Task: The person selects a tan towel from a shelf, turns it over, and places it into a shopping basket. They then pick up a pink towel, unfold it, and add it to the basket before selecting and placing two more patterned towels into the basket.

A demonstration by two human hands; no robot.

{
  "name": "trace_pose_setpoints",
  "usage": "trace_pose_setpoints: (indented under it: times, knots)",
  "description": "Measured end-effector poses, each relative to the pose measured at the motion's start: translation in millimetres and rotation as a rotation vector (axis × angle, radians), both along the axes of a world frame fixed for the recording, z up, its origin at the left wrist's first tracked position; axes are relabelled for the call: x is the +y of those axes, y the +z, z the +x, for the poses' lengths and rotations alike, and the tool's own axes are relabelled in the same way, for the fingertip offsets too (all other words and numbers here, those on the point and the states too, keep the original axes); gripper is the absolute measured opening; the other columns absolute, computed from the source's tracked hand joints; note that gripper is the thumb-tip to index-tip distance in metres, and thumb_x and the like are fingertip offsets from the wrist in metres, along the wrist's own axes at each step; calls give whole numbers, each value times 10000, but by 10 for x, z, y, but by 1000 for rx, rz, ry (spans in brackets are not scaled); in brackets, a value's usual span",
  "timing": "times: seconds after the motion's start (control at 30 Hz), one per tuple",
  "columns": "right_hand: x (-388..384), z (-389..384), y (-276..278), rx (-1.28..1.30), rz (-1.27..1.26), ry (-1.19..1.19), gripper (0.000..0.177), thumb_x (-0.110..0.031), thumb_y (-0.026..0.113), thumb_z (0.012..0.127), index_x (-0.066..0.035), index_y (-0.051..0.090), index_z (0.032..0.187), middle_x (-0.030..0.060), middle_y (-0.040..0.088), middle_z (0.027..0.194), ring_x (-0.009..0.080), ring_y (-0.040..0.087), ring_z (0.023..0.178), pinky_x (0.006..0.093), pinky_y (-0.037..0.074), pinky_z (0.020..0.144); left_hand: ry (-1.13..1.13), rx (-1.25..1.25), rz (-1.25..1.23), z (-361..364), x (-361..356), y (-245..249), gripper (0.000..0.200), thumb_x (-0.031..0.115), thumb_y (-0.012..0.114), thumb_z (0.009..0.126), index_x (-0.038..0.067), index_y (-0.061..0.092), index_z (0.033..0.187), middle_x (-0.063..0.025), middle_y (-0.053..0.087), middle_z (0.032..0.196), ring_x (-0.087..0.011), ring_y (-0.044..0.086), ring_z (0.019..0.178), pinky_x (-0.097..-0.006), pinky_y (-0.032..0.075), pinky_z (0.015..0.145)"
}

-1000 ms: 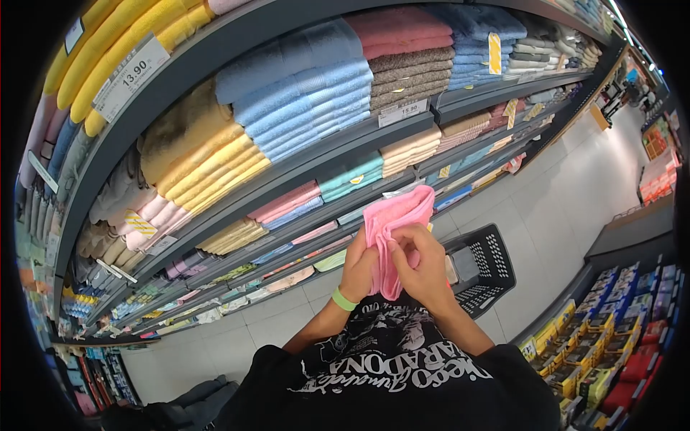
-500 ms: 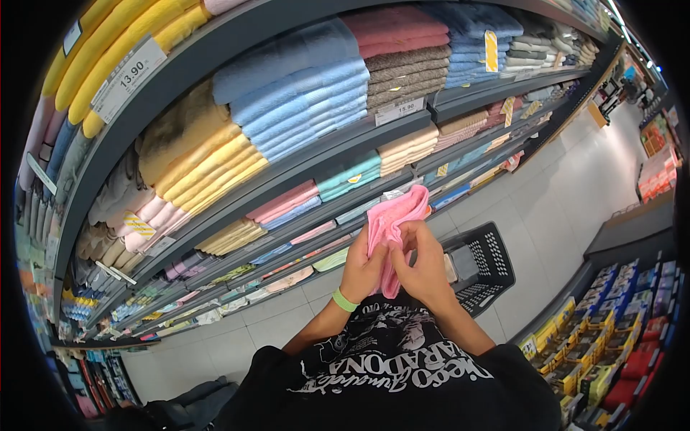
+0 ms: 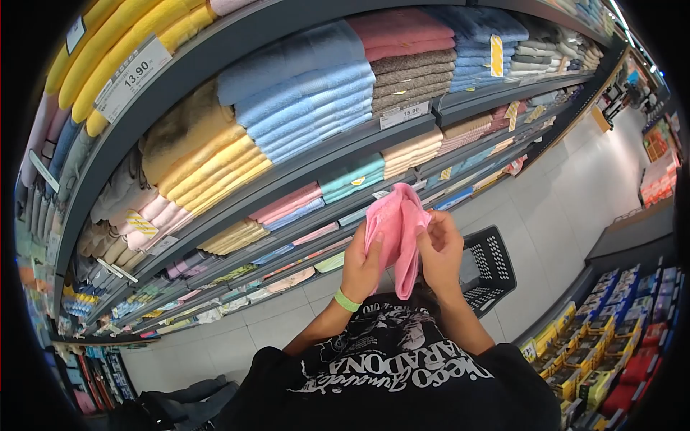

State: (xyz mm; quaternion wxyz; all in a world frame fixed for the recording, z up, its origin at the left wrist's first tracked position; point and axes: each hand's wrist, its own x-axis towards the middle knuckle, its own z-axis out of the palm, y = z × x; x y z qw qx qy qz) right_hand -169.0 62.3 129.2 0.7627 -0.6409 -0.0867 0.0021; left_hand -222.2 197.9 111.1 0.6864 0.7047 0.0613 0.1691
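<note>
A folded pink towel is held up in front of my chest, between both hands. My left hand, with a yellow-green band on its wrist, grips the towel's left side, thumb across the front. On the other side, my right hand pinches the towel's right edge between thumb and fingers. The towel hangs partly unfolded, its lower end near my black T-shirt. Behind it stand shelves with stacks of folded towels, including a light blue stack and a teal stack.
A dark shopping basket stands on the tiled floor beyond my right hand. Dark shelf edges with price tags curve across the left and top. Packaged goods fill a display at lower right. Someone's dark-trousered leg is at lower left.
My right hand has moved right, away from my left, drawing the pink towel's edge outward. The towel is spread wider now, where before it was bunched between both hands.
</note>
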Motion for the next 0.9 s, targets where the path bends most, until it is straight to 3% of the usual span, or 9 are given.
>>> trace_pose_setpoints:
  times: [0.13, 0.23, 0.27, 0.33, 0.47, 0.57, 0.63, 0.73, 0.9]
  knots:
    - [85, -47, 73, -63, -38, 147, 177, 26, 619, 861, 11, 540, 1018, 36, 603, 853, 68, 586, 741, 207, 480, 664, -53, -7, 22, -10, -53, 59, 389, 102, 451, 980, -30, 438, 1346, -184, 608, 1207, -237, 591, 1111, -311, 440, 933]
    - [115, -71, 79, -19, -13, 174, 195, 32, 622, 865, 9, 535, 1038, 25, 600, 871, 59, 576, 776, 199, 465, 683, -111, -7, 190, -6, -64, 89, 440, 39, 385, 961, 0, 353, 1398, -280, 614, 1107, -401, 612, 1074, -369, 481, 861]
    - [128, -66, 86, 6, 16, 173, 203, 40, 611, 874, 7, 526, 1056, 22, 602, 897, 62, 580, 810, 204, 466, 717, -109, -9, 192, -7, -63, 106, 440, 39, 385, 961, 0, 353, 1398, -280, 614, 1107, -401, 612, 1074, -369, 481, 861]
    - [153, -53, 89, 0, 36, 161, 202, 39, 610, 876, 4, 527, 1056, 16, 597, 893, 59, 575, 807, 201, 460, 712, -137, 31, 142, -27, -72, 159, 406, 32, 402, 969, -15, 397, 1372, -198, 606, 1151, -217, 605, 1053, -309, 457, 902]
    - [158, -38, 74, -34, 18, 155, 202, 26, 613, 883, -1, 528, 1065, 4, 586, 892, 55, 562, 792, 194, 444, 704, -127, 13, 162, -21, -64, 198, 408, 32, 395, 966, -10, 395, 1372, -220, 605, 1137, -213, 615, 1027, -304, 468, 875]
    - [152, -26, 87, -42, 57, 148, 192, 20, 627, 875, 12, 534, 1044, 14, 586, 881, 42, 552, 759, 176, 435, 653, -244, 112, 119, -68, 12, 185, 422, 87, 387, 991, -30, 377, 1396, -198, 587, 1220, -207, 580, 1096, -301, 438, 932]
    - [133, -22, 55, -44, 96, 163, 202, 19, 622, 880, 12, 528, 1059, 17, 583, 894, 44, 551, 779, 180, 436, 673, -260, -80, -184, -69, 51, 49, 458, 161, 377, 1018, -62, 352, 1417, -160, 543, 1309, -201, 523, 1182, -304, 383, 1007]
    - [152, -14, 82, -40, 172, 210, 221, 13, 614, 887, 10, 516, 1085, 20, 576, 916, 49, 544, 814, 189, 435, 711, -252, -69, -150, -29, 86, 123, 479, 161, 385, 1011, -25, 330, 1449, -147, 511, 1375, -202, 476, 1260, -294, 341, 1053]
    - [145, 10, 152, -34, 209, 278, 272, -22, 654, 867, -1, 500, 1089, 23, 564, 926, 56, 533, 845, 198, 428, 742, -40, -1, 173, 4, 21, 264, 469, 123, 492, 975, 75, 415, 1435, -124, 688, 996, -55, 522, 754, -220, 470, 702]
